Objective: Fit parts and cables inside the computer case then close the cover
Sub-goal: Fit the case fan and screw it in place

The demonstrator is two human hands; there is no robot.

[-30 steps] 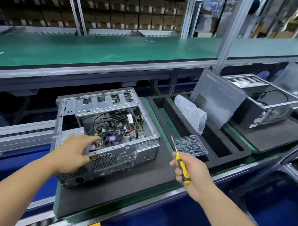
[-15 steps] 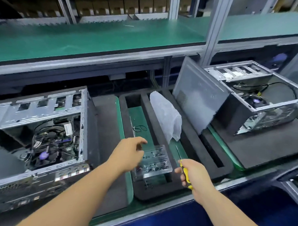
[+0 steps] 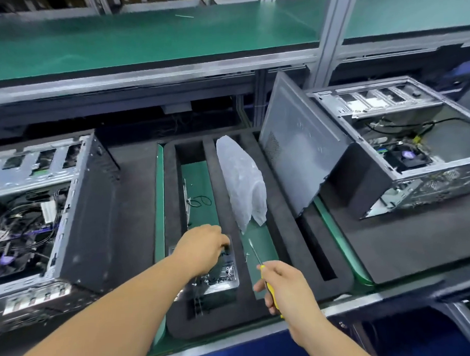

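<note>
Left hand (image 3: 204, 249) curls fingers into clear screw tray (image 3: 222, 275) at foam tray's (image 3: 292, 229) near edge, right hand (image 3: 284, 288) grips yellow screwdriver (image 3: 268, 284); open computer case (image 3: 76, 211) at belt's left edge; pinch one screw cleanly.

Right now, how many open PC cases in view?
2. One open computer case at the left edge, partly cut off by the frame; another case on the black foam mat at right. More may sit outside the frame.
</note>
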